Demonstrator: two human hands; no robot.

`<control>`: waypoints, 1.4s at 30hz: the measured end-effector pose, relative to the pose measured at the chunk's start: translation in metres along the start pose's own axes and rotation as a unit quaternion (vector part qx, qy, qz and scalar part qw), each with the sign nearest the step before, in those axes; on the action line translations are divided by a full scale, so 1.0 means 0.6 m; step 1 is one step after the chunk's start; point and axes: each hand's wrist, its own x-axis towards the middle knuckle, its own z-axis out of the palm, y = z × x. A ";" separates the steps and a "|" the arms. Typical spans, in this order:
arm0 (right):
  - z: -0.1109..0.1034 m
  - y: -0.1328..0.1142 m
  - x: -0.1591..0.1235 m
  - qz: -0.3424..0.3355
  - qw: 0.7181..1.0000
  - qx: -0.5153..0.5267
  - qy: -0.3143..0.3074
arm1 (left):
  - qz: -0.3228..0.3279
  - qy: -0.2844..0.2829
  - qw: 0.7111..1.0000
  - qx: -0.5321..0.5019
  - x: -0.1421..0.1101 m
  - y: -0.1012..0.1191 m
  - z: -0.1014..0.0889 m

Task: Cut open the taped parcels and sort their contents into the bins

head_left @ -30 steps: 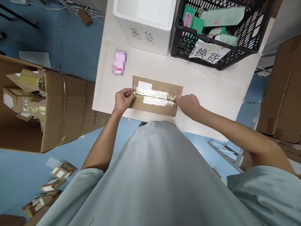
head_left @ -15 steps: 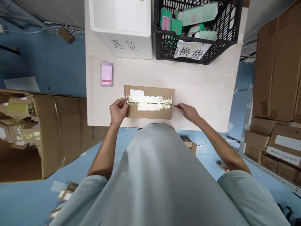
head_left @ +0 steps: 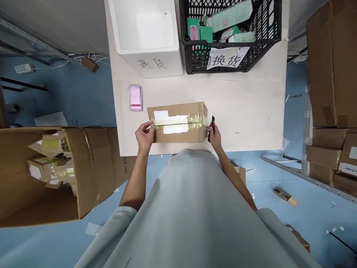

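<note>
You are working at a cardboard box (head_left: 178, 137) that is lying on the counter (head_left: 237, 104) close to its near edge. As far as shows, the cutting looks mostly done: a dark line is running along the taped seam, with a white label on each side of it, and the clear tape (head_left: 196, 121) is looking wrinkled towards the right end. The box seems slit but not yet unfolded, since its top flaps are lying closed and nothing inside is showing. The box is sitting between your hands. Your left hand (head_left: 144, 137) is touching its left end where the seam is finishing, thumb and fingers drawn close together; whether they are pinching tape or only resting there, you cannot tell from this view. Your right hand (head_left: 215, 139) is gripping a red and black utility knife (head_left: 212, 124) just beside the right end, and whether its fingers are also touching the cardboard is unclear. Beyond the box, a white foam bin (head_left: 161, 67) and a black crate (head_left: 192, 59) are standing side by side.
</note>
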 end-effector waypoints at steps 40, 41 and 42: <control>0.005 -0.357 -0.193 -0.134 0.910 -0.360 0.155 | 0.163 -0.246 0.946 -0.132 -0.016 0.057 -0.052; 0.009 -0.361 -0.199 -0.133 0.912 -0.357 0.155 | 0.172 -0.244 0.947 -0.122 -0.008 0.062 -0.056; 0.014 -0.366 -0.204 -0.131 0.913 -0.355 0.155 | 0.182 -0.239 0.947 -0.114 0.000 0.068 -0.059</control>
